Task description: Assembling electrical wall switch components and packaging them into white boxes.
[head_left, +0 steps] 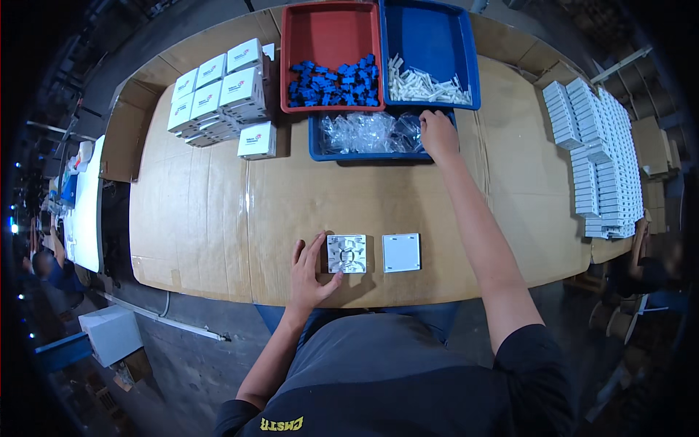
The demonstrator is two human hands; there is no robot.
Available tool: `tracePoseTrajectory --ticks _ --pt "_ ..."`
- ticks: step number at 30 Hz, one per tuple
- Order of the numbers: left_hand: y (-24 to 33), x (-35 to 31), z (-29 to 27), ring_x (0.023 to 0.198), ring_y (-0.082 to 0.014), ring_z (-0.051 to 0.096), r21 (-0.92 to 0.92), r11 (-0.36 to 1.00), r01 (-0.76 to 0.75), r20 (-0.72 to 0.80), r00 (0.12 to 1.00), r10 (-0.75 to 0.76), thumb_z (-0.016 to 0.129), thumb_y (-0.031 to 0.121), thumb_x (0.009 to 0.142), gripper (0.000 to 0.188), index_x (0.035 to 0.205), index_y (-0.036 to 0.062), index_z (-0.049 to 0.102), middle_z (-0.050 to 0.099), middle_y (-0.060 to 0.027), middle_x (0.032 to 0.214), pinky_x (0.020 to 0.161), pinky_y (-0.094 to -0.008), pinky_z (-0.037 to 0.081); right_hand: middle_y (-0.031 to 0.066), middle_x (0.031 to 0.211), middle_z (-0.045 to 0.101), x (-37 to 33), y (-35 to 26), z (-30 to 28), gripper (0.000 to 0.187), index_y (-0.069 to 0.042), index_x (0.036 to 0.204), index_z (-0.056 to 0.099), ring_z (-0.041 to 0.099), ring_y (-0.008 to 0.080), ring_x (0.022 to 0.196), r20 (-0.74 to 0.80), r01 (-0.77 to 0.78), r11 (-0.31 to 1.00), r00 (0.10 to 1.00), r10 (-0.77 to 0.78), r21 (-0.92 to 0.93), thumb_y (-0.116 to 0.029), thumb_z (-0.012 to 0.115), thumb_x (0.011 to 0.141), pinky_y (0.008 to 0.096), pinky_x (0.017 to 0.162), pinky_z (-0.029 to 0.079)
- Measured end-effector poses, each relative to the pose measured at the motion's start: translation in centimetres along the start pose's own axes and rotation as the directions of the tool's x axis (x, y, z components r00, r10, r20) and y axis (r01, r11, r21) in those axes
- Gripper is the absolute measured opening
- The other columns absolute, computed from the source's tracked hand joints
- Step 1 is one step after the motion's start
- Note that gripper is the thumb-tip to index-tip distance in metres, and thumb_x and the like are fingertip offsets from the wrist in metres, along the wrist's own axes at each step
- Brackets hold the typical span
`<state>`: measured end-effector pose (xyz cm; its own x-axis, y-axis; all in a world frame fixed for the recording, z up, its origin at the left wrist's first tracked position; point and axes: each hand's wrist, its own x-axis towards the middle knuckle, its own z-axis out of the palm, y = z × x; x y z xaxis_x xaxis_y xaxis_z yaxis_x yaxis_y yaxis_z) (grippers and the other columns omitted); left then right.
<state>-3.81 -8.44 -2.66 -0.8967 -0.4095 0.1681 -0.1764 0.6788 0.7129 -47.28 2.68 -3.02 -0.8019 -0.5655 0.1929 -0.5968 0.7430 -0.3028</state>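
Observation:
A white square plastic box base [347,253], its moulded inside facing up, lies near the table's front edge. My left hand [312,277] grips it at its left side, with the thumb at the near edge and the index finger at the far left corner. Just right of the base lies a flat white square cover [402,253], touched by neither hand. My right hand [440,137] reaches to the right end of a shallow blue tray [378,156] of clear plastic bags [364,132]. Its fingers are curled together; what they pinch is too small to make out.
Behind stand a red bin [331,22] of blue plastic pieces [335,84] and a blue bin [426,33] of white plastic pieces [429,84]. White boxes [218,91] are stacked at left, white units [604,160] at right. Cardboard [218,211] covers the table.

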Motion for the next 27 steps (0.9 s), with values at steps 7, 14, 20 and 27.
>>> tracePoseTrajectory --ticks 7,14,20,27 --pt "0.0 -0.2 0.0 0.138 -0.0306 0.053 0.015 1.000 -0.008 -0.004 1.000 0.008 0.076 0.037 0.085 0.078 0.149 0.0033 0.048 0.057 -0.0159 0.149 0.124 -0.0517 0.025 0.0168 0.100 0.074 0.8 0.1 0.6 0.014 -0.009 0.099 0.070 0.071 0.0386 0.096 -0.026 -0.179 0.966 0.982 0.187 0.186 -0.012 0.069 0.085 0.0499 0.081 0.057" --pt "-0.1 -0.5 -0.1 0.139 -0.0317 0.052 0.001 1.000 0.004 -0.006 1.000 -0.004 0.075 0.034 0.087 0.075 0.149 0.0033 0.048 0.056 -0.0151 0.150 0.124 -0.0520 0.025 0.0163 0.104 0.070 -0.1 0.0 -0.7 0.015 -0.005 0.099 0.072 0.066 0.0383 0.102 -0.087 -0.154 0.968 0.981 0.174 0.201 -0.015 0.071 0.087 0.0481 0.087 0.056" --pt "-0.4 -0.4 -0.2 0.139 -0.0324 0.052 0.012 0.999 -0.036 -0.007 0.999 0.036 0.074 0.034 0.087 0.074 0.149 0.0031 0.048 0.056 -0.0150 0.149 0.124 -0.0523 0.025 0.0162 0.107 0.071 0.7 -0.8 0.4 0.016 -0.006 0.097 0.072 0.068 0.0370 0.105 -0.003 -0.202 0.975 0.979 0.203 -0.095 -0.017 0.074 0.086 0.0491 0.089 0.056" --pt "-0.9 -1.2 -0.2 0.138 -0.0359 0.052 -0.113 0.994 -0.002 -0.047 0.999 -0.003 0.074 0.023 0.088 0.066 0.146 0.0019 0.051 0.058 -0.0174 0.146 0.124 -0.0518 0.028 0.0194 0.120 0.067 0.3 -1.1 -0.2 0.023 -0.001 0.100 0.070 0.067 0.0396 0.110 0.088 -0.261 0.965 0.962 0.258 0.020 -0.020 0.077 0.087 0.0510 0.091 0.057"
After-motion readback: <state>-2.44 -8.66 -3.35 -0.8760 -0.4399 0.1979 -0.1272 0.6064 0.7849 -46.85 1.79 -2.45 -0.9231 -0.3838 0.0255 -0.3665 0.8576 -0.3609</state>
